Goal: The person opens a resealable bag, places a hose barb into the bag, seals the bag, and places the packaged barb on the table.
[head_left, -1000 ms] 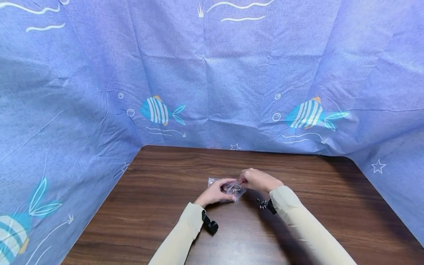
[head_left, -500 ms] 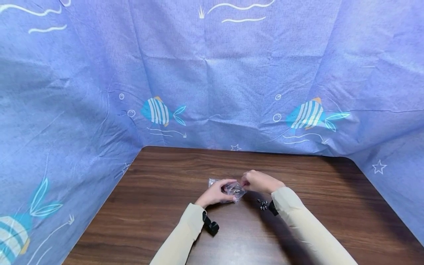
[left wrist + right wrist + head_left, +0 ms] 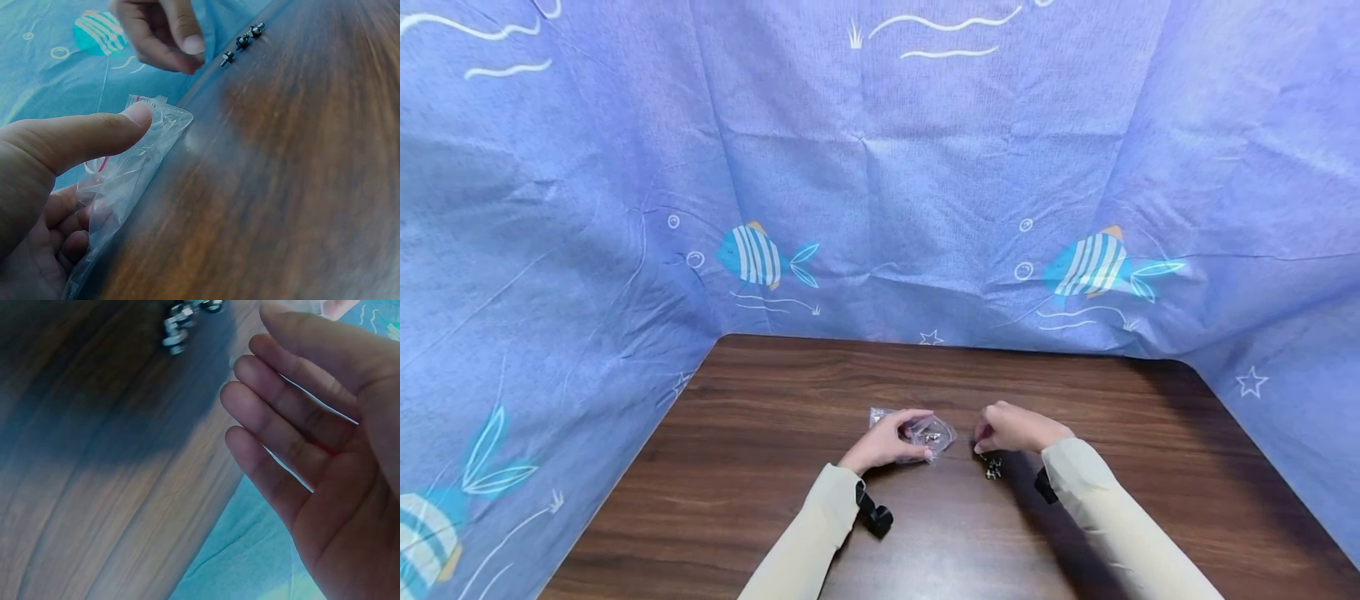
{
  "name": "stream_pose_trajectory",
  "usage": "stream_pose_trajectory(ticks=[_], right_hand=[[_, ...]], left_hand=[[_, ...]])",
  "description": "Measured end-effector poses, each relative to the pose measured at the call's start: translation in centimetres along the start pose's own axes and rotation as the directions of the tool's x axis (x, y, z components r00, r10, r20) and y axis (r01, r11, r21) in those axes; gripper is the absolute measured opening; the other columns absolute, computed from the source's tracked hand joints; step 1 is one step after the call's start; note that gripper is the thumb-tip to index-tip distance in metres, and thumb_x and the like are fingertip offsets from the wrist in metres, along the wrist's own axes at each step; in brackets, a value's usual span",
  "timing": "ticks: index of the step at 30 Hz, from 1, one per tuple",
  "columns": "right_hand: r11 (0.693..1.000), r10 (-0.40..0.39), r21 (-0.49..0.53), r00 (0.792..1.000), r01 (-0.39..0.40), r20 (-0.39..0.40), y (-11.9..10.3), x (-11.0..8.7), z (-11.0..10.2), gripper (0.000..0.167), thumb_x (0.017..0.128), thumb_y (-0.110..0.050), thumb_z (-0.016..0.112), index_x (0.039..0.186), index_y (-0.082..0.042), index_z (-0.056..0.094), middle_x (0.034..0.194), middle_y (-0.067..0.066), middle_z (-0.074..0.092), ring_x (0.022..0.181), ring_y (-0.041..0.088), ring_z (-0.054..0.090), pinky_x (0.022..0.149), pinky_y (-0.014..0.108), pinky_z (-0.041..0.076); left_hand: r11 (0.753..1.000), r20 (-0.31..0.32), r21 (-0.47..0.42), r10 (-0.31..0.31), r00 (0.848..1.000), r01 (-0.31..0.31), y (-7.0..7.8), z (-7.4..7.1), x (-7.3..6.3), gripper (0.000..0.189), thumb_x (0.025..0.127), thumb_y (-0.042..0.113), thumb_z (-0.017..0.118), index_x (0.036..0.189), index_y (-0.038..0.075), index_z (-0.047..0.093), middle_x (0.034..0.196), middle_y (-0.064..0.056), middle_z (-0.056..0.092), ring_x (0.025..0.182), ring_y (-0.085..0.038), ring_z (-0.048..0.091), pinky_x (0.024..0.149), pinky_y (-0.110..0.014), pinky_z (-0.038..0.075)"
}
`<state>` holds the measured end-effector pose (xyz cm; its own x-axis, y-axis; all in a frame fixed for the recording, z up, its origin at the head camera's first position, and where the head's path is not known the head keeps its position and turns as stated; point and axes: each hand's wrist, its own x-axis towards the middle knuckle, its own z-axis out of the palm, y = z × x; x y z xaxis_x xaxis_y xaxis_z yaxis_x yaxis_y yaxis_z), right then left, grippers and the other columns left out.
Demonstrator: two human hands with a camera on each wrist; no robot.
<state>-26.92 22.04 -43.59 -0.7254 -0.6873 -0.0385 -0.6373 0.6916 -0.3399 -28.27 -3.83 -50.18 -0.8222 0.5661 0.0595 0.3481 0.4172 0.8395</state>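
My left hand (image 3: 886,440) holds a clear plastic zip bag (image 3: 938,442), thumb at its mouth and fingers curled behind it. Red lines mark the bag's zip (image 3: 97,165) in the left wrist view. Small metal pieces (image 3: 932,437) show inside the bag. To the right, a small pile of black-and-silver metal pieces (image 3: 993,469), like short screws with collars, lies on the table. My right hand (image 3: 1017,428) hovers just behind this pile, thumb and fingers bent loosely. In the right wrist view its fingers (image 3: 250,406) are spread apart with nothing between them.
Under both hands is a dark wood-grain table (image 3: 790,383). A blue cloth printed with fish (image 3: 865,208) hangs behind it and along both sides. Black straps with small cameras (image 3: 876,515) sit at the wrists.
My right hand has moved away from the bag's mouth, to the right and nearer, toward the metal pieces. My left hand stays in place with the bag.
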Motion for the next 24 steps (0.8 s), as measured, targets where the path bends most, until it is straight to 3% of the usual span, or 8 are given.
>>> stream_pose_trajectory(ticks=[7,13,24], right_hand=[[0.998,0.038,0.053,0.998,-0.04,0.045,0.43,-0.76,0.6,0.012,0.079,-0.02,0.077,0.072,-0.014,0.071,0.066,-0.013,0.062,0.058,-0.004,0.047,0.056,0.018,0.043],[0.998,0.022,0.054,0.999,-0.024,0.04,0.52,-0.79,0.93,0.012,0.078,-0.016,0.077,0.069,-0.014,0.069,0.062,-0.013,0.059,0.056,-0.005,0.042,0.054,0.017,0.04],[1.0,0.019,0.001,1.0,-0.019,0.017,0.57,-0.74,1.09,0.011,0.077,-0.01,0.077,0.07,-0.013,0.069,0.065,-0.013,0.062,0.059,-0.005,0.046,0.056,0.017,0.043]], left_hand=[[1.0,-0.001,0.01,-0.003,1.0,0.003,-0.14,0.11,-0.09,0.063,0.079,0.023,0.08,0.136,0.019,0.055,0.105,-0.002,0.059,0.083,-0.011,0.047,0.07,-0.023,0.041],[1.0,0.002,0.012,-0.002,1.0,0.002,-0.18,0.1,0.04,0.064,0.079,0.024,0.08,0.137,0.017,0.054,0.11,-0.003,0.06,0.084,-0.011,0.047,0.071,-0.023,0.041],[1.0,-0.012,0.014,0.005,1.0,-0.004,-0.11,0.16,0.16,0.064,0.078,0.023,0.081,0.136,0.018,0.055,0.114,-0.002,0.061,0.084,-0.01,0.048,0.072,-0.023,0.042]])
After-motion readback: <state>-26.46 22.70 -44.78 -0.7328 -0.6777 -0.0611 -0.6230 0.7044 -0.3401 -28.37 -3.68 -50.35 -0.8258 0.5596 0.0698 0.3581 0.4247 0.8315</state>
